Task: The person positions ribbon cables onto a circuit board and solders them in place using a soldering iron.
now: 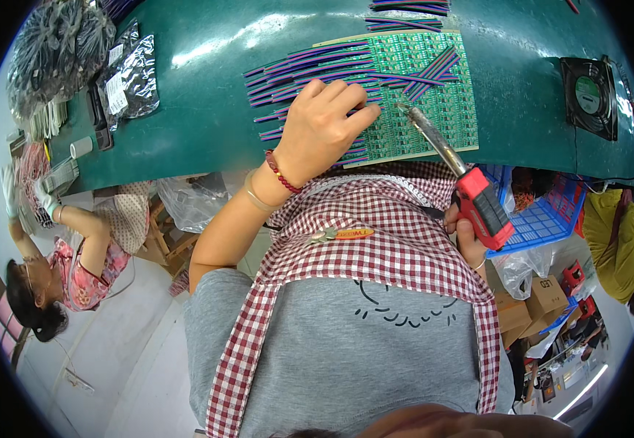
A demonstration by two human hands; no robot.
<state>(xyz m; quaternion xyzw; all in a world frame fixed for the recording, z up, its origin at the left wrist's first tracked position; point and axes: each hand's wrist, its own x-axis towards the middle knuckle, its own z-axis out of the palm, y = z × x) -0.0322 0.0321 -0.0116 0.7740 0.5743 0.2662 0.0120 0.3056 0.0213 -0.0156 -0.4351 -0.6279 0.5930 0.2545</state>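
A panel of small green circuit boards [445, 124] lies near the table's front edge. Rows of short multicoloured ribbon wires [310, 66] stick out over its left side. My left hand [324, 124] is closed in a pinch over these wires, at a ribbon wire by the panel's left part; the fingertips are partly hidden. My right hand [469, 237] is wrapped round the red and black handle of a soldering iron [441, 142]. The iron's tip points up and left, over the panel near my left fingers. A small crossed bundle of loose ribbon wires [432, 73] rests on the panel.
More ribbon wires [408, 7] lie beyond the panel. A black fan [589, 97] stands at the right. Plastic-bagged parts [61, 51] and a white roll [81, 147] are at the left. A blue crate [551, 212] sits below the right edge. Another person [76, 263] works at far left.
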